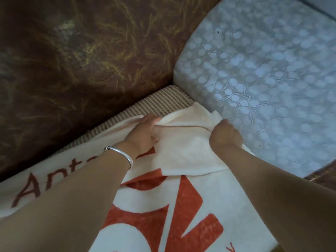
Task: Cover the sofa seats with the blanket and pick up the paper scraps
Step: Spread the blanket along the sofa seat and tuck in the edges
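Status: we are in the covering step, and we judge it partly complete. The blanket (181,206) lies spread over the sofa seat (160,104) from the 6 o'clock edge of the view up to the centre. A strip of ribbed beige seat is bare between the blanket's upper edge and the brown backrest (81,60) at 10 o'clock. The far corner of the blanket is folded back on itself just above centre and does not yet lie flat.

Hands: we hold that folded corner with both hands. The left hand (145,131), a silver bracelet (120,155) on its wrist, grips the fold at its 9 o'clock end with fingers curled into the cloth. The right hand (225,135) is closed in a fist on the 3 o'clock end, right beside the pale blue patterned cushion (263,79) that fills the 2 o'clock quarter.

Left to do, in our judgement: unfold the corner, draw it toward the backrest, and cover the bare strip. Whether the pale cushion also needs covering we cannot tell. No paper scraps are in view, so that step is not yet begun.

Blanket condition: cream, soft and fleecy, printed with large orange-red shapes and lettering beginning "An" at 8 o'clock. It creases where gripped.
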